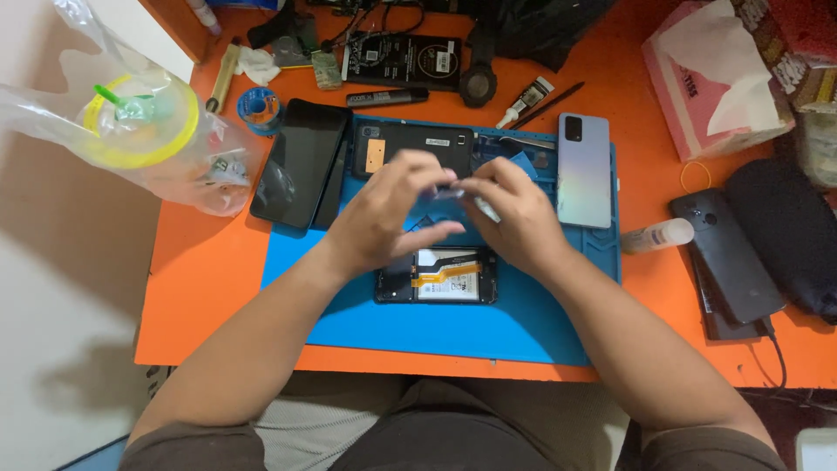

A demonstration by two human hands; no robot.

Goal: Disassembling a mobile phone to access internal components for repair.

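Opened phone [436, 276] lies on the blue mat [453, 327], just below both hands, its top edge hidden under them. Left hand [390, 212] and right hand [513, 212] meet above it, fingertips pinching a small pale strip [455, 194]; strip blurred, kind unclear. Right hand also grips a thin tool, mostly covered by fingers.

Both hands met above the blue repair mat [366, 323]: left hand [384, 218] and right hand [514, 214] pinched a small blurred strip [455, 194] between fingertips. Opened phone [436, 276] lay on the mat beneath; a silver phone [583, 170] at the mat's right edge.
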